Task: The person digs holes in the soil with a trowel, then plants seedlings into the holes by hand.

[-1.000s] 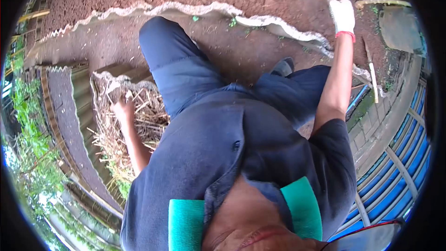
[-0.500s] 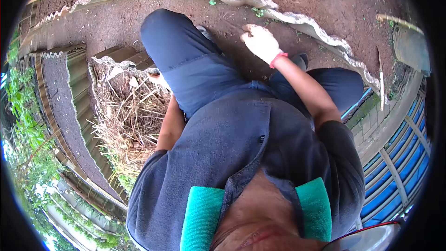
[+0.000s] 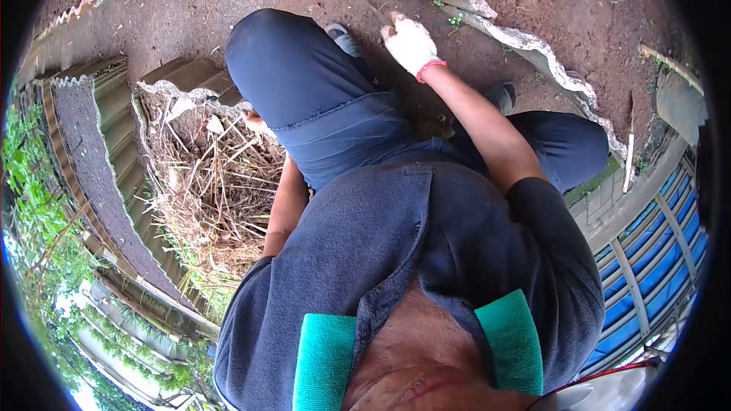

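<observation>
one hand, the right (image 3: 411, 47), in a white glove with a red cuff, is at the upper middle of the frame, its fingers closed round a thin dark rod (image 3: 370, 4). the rod slants from the fingers toward the upper left, over brown soil (image 3: 236, 0). the left hand (image 3: 261, 127) is left of centre, mostly hidden by the bent left leg (image 3: 293, 84), just beside a heap of dry stalks (image 3: 217, 190); i cannot tell whether its fingers are apart, together or clamped on anything. a wavy-edged sheet (image 3: 533, 47) arcs across the top and down toward the right. corrugated panels (image 3: 113, 133) stand left of the heap. a pale stick (image 3: 629, 164) is at the right, above blue slats (image 3: 647, 251) at the lower right.
</observation>
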Available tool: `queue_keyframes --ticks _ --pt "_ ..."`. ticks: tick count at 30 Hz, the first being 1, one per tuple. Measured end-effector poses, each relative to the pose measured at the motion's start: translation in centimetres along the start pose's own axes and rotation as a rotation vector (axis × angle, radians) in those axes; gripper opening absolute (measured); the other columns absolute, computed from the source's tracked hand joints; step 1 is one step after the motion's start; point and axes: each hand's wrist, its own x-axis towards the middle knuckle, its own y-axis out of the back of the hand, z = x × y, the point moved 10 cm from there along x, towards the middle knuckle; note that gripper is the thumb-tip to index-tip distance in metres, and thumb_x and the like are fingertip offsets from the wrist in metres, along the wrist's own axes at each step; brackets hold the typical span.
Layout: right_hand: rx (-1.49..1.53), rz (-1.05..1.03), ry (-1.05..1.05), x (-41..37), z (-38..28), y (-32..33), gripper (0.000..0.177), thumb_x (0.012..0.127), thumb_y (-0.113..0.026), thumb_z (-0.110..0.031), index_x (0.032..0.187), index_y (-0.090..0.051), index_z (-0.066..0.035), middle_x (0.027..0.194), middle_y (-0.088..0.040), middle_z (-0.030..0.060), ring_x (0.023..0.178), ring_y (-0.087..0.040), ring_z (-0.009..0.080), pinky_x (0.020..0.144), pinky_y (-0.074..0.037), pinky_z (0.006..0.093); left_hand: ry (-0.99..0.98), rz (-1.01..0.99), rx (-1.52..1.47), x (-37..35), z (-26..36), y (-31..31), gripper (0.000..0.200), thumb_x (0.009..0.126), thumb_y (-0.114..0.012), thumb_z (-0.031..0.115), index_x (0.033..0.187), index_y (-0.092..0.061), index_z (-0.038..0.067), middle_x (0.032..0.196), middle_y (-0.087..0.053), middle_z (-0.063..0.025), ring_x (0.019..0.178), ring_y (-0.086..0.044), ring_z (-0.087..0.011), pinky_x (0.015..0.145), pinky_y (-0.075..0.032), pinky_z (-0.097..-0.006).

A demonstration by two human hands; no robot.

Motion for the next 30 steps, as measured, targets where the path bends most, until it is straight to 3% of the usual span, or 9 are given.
queue_keyframes --ticks 3,7,13,17,22,24,25,28,30 --pt "0.110 0.147 -0.035 -0.3 2.0 0.1 0.035 0.093 -0.055 -0.027 0.113 -0.065 -0.001 0.092 -0.072 0.0259 0.083 -0.071 0.0400 0.076 -0.058 0.0497 0.009 0.003 0.003 0.0 -0.1 0.0 0.052 0.092 -0.072 0.033 0.132 -0.062 0.001 0.120 -0.061 -0.0198 0.112 -0.061 -0.0282 0.095 -0.050 -0.0376" --pt "1.092 -0.011 -0.693 -1.9 5.5 -3.4 0.019 0.094 -0.054 -0.018 0.093 -0.065 -0.003 0.074 -0.064 0.0101 0.058 -0.059 0.0203 0.048 -0.046 0.0346 0.022 0.014 -0.007 -0.1 -0.5 0.4 0.052 0.093 -0.071 0.033 0.132 -0.062 0.000 0.119 -0.062 -0.0193 0.111 -0.061 -0.0276 0.095 -0.050 -0.0370" --pt "1.159 0.120 -0.696 0.8 6.5 -4.9 0.017 0.088 -0.064 -0.015 0.076 -0.066 -0.003 0.069 -0.063 0.0110 0.055 -0.059 0.0223 0.046 -0.043 0.0360 0.033 0.038 -0.035 1.7 -0.2 1.0 0.051 0.093 -0.071 0.032 0.131 -0.062 0.000 0.118 -0.063 -0.0187 0.109 -0.062 -0.0267 0.093 -0.051 -0.0362" --pt "1.273 0.188 -0.737 1.8 6.3 -6.1 0.013 0.088 -0.068 -0.015 0.079 -0.067 -0.006 0.070 -0.063 0.0066 0.054 -0.059 0.0198 0.045 -0.043 0.0344 0.049 0.059 -0.045 2.8 -0.5 1.7 0.050 0.093 -0.070 0.032 0.131 -0.062 -0.001 0.117 -0.064 -0.0182 0.108 -0.062 -0.0261 0.093 -0.051 -0.0356" --pt "1.210 0.176 -0.622 2.7 5.7 -6.6 0.013 0.087 -0.071 -0.018 0.089 -0.070 -0.005 0.071 -0.062 0.0035 0.054 -0.057 0.0153 0.046 -0.042 0.0315 0.075 0.070 -0.044 3.1 -1.8 2.4 0.049 0.094 -0.070 0.031 0.131 -0.062 -0.001 0.116 -0.065 -0.0176 0.107 -0.063 -0.0254 0.092 -0.052 -0.0349" --pt "0.732 0.032 -0.425 3.8 7.2 -5.5 0.027 0.087 -0.074 -0.021 0.104 -0.072 0.000 0.086 -0.071 0.0083 0.070 -0.067 0.0213 0.060 -0.052 0.0351 0.103 0.041 -0.037 2.1 -2.8 1.8 0.049 0.094 -0.070 0.031 0.130 -0.062 -0.001 0.115 -0.066 -0.0174 0.106 -0.063 -0.0251 0.091 -0.052 -0.0347" --pt "0.489 0.043 -0.128 3.7 5.9 -3.6 0.046 0.086 -0.075 -0.028 0.121 -0.069 0.001 0.109 -0.074 0.0175 0.095 -0.071 0.0308 0.083 -0.055 0.0392 0.117 0.033 -0.034 1.8 -3.2 1.9 0.049 0.094 -0.069 0.031 0.130 -0.062 -0.001 0.115 -0.066 -0.0173 0.106 -0.063 -0.0250 0.091 -0.052 -0.0345" --pt "0.057 -0.104 -0.136 2.8 5.9 -2.7 0.055 0.087 -0.073 -0.032 0.132 -0.063 -0.001 0.125 -0.068 0.0237 0.114 -0.066 0.0370 0.099 -0.050 0.0417 0.129 -0.005 -0.012 1.8 -3.8 1.8 0.048 0.095 -0.069 0.031 0.130 -0.062 -0.002 0.114 -0.066 -0.0170 0.105 -0.064 -0.0246 0.091 -0.052 -0.0341" --pt "-0.045 -0.133 -0.093 2.0 5.1 -1.8 0.054 0.089 -0.069 -0.034 0.134 -0.061 -0.004 0.122 -0.067 0.0256 0.113 -0.065 0.0388 0.097 -0.051 0.0437 0.104 -0.021 0.015 2.2 -3.1 1.7 0.048 0.095 -0.069 0.030 0.130 -0.062 -0.002 0.114 -0.067 -0.0167 0.104 -0.064 -0.0243 0.090 -0.052 -0.0338"
